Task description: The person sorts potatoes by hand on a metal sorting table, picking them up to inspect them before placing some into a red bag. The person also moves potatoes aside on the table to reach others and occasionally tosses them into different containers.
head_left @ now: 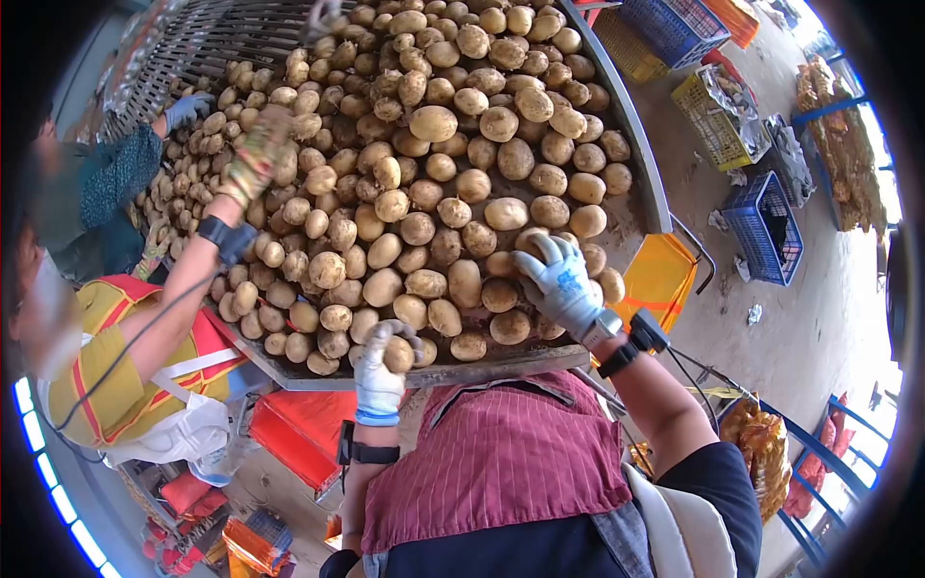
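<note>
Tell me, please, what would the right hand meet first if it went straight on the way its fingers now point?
Probably the small potato just in front of the right hand, then the pale oval potato beyond. Whether the hand touches the first one is unclear in this view.

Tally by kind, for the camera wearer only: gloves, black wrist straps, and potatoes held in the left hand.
Gloves, on the left hand and right hand: 2
Black wrist straps: 2
Potato held in the left hand: 1
Total: 5
</note>
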`<state>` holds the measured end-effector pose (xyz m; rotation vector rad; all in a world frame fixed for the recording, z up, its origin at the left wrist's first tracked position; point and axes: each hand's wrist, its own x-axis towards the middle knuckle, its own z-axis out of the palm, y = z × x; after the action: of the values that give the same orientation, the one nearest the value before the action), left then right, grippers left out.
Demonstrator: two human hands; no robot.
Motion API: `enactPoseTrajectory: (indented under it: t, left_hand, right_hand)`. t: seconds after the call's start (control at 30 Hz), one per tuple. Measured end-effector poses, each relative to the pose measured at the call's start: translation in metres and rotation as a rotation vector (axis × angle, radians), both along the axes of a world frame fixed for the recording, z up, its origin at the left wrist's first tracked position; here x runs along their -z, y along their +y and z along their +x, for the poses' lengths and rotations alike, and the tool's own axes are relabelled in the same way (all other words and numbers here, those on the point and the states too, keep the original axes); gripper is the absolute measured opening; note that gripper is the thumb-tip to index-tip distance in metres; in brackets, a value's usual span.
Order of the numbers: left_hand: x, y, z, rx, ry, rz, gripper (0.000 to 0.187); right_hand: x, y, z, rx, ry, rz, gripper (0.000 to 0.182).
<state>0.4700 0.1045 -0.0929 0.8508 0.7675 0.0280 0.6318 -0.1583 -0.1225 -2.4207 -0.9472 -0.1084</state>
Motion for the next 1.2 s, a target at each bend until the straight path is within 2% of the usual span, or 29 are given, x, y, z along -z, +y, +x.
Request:
enactPoseTrajectory:
  t: [0.07,0.1,0.17,0.23,0.27,0.3,0.33,0.37,0.43,0.47,0.57,0.6,0.63,0.7,0.77,0.8,0.83,0.87,0.97,1.03,1.07,1.1,1.13,1.17,1.2]
  left_hand:
    - [0.005,-0.011,-0.003,0.143,0.005,-0.119,0.034]
    - [0.005,-0.017,-0.002,0.247,0.023,-0.16,0.041]
    - [0.021,-0.04,-0.004,0.293,-0.152,0.115,0.05]
    - [0.034,-0.035,-0.013,0.253,-0.091,0.096,0.051]
    - [0.028,-0.026,-0.014,0.251,-0.062,-0.009,0.052]
    - [0.024,-0.015,-0.017,0.247,-0.033,-0.114,0.054]
    - [0.03,-0.003,-0.026,0.206,-0.025,-0.165,0.056]
    - [0.013,0.0,-0.026,0.151,-0.057,-0.177,0.058]
    - [0.022,0.014,-0.047,0.082,-0.051,-0.17,0.061]
    - [0.024,0.019,-0.053,0.096,0.013,-0.102,0.063]
    - [0.022,0.007,-0.048,0.014,0.003,-0.15,0.061]
    - [0.014,0.0,-0.04,0.006,-0.012,-0.246,0.059]
    - [0.015,-0.004,-0.033,0.071,-0.079,-0.23,0.062]
    - [0.002,-0.018,-0.02,0.012,-0.036,-0.31,0.064]
    - [0.004,-0.016,-0.018,0.008,-0.034,-0.286,0.067]
    - [0.003,-0.013,-0.02,-0.013,-0.02,-0.343,0.068]
    - [0.003,-0.012,-0.021,-0.032,-0.007,-0.402,0.07]
    - [0.0,-0.012,-0.021,-0.04,-0.014,-0.411,0.07]
    - [-0.002,-0.013,-0.018,-0.109,-0.088,-0.55,0.073]
    - [0.0,-0.01,-0.022,-0.128,-0.205,-0.64,0.073]
    - [0.0,-0.007,-0.022,-0.126,-0.263,-0.682,0.074]
    - [0.002,-0.005,-0.022,-0.116,-0.318,-0.729,0.074]
    - [0.003,-0.005,-0.02,-0.106,-0.373,-0.778,0.074]
    - [0.004,-0.005,-0.019,-0.097,-0.428,-0.827,0.075]
    - [0.003,-0.007,-0.018,-0.191,-0.324,-0.683,0.075]
  right_hand:
    - [-0.02,0.006,-0.017,0.183,0.114,0.03,0.041]
    - [-0.03,0.017,-0.022,0.152,0.296,0.253,0.04]
    - [-0.053,0.043,-0.037,-0.208,0.689,0.152,0.045]
    - [-0.045,0.059,-0.057,-0.337,0.3,0.258,0.051]
    - [-0.04,0.057,-0.05,-0.332,0.211,0.127,0.061]
    - [-0.023,0.049,-0.041,-0.218,0.013,-0.02,0.044]
    - [-0.019,0.034,-0.023,-0.214,0.098,0.014,0.038]
    - [-0.017,0.022,-0.009,-0.21,0.183,0.046,0.031]
    - [-0.009,0.014,0.001,0.084,0.049,-0.073,0.018]
    - [0.003,0.018,0.016,0.192,0.097,-0.108,0.015]
    - [-0.025,0.071,0.074,0.075,-0.071,0.193,0.015]
    - [-0.02,0.091,0.094,0.007,-0.096,0.145,0.022]
    - [-0.007,0.109,0.109,-0.053,-0.161,0.099,0.027]
    - [0.008,0.121,0.117,-0.142,-0.274,-0.313,0.033]
    - [-0.008,0.112,0.111,-0.16,-0.115,-0.51,0.037]
    - [-0.003,0.101,0.101,-0.166,-0.161,-0.579,0.036]
    - [-0.001,0.089,0.092,-0.135,-0.01,-0.557,0.044]
    - [-0.013,0.078,0.086,-0.069,0.104,-0.595,0.043]
    - [-0.019,0.062,0.044,0.243,0.06,-0.294,0.031]
    - [-0.061,0.084,0.007,-0.099,0.484,-0.034,0.023]
    - [-0.052,0.095,-0.009,-0.229,0.5,0.015,0.023]
    - [-0.061,0.112,-0.025,-0.224,0.395,0.116,0.024]
    - [-0.054,0.13,-0.027,-0.192,0.344,0.078,0.028]
    - [-0.037,0.148,-0.024,-0.139,0.145,0.018,0.027]
    - [-0.016,0.168,-0.018,-0.104,0.074,-0.225,0.028]
